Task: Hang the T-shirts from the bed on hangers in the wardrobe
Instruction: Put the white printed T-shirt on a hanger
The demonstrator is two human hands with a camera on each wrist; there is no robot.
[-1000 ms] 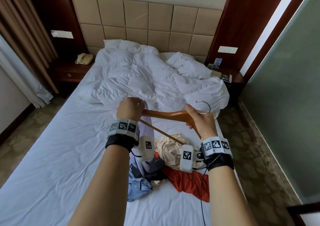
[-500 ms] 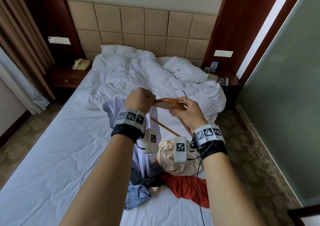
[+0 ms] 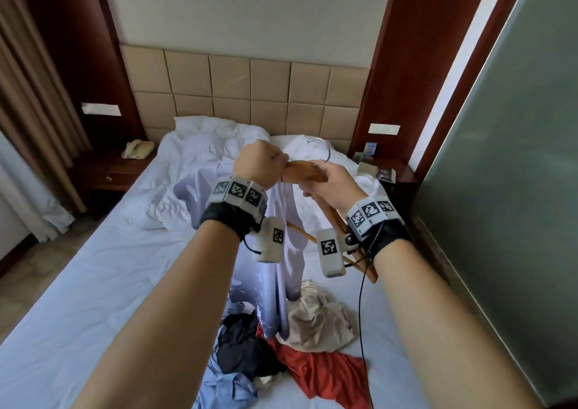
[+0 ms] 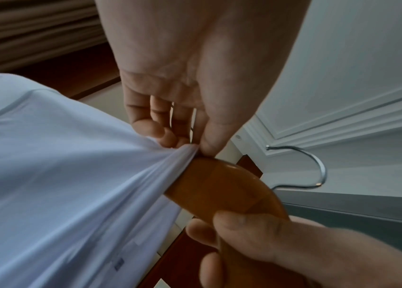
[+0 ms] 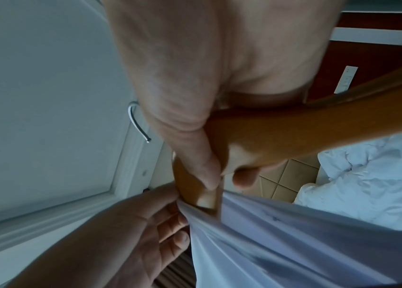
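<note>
I hold a wooden hanger point(image 3: 305, 172) with a metal hook point(image 3: 322, 152) up above the bed. My right hand point(image 3: 325, 186) grips its middle, thumb on the wood point(image 5: 256, 134). My left hand point(image 3: 261, 166) pinches the collar edge of a white T-shirt point(image 3: 281, 221) and pulls it over the hanger's left arm point(image 4: 209, 185). The cloth point(image 4: 59, 175) stretches from that pinch, and the shirt hangs down toward the mattress. A heap of other shirts lies below: beige point(image 3: 319, 318), red point(image 3: 325, 374), black point(image 3: 247, 346), light blue point(image 3: 225, 390).
The bed point(image 3: 93, 299) has a crumpled white duvet point(image 3: 203, 158) near the padded headboard point(image 3: 250, 95). A nightstand with a telephone point(image 3: 137, 149) stands at left, another nightstand point(image 3: 384, 174) at right. A frosted glass panel point(image 3: 506, 189) lines the right side, curtains point(image 3: 28, 127) the left.
Both hands have lifted the hanger higher and moved closer together. More of the white T-shirt has risen off the heap, and its collar now covers the hanger's left arm.
</note>
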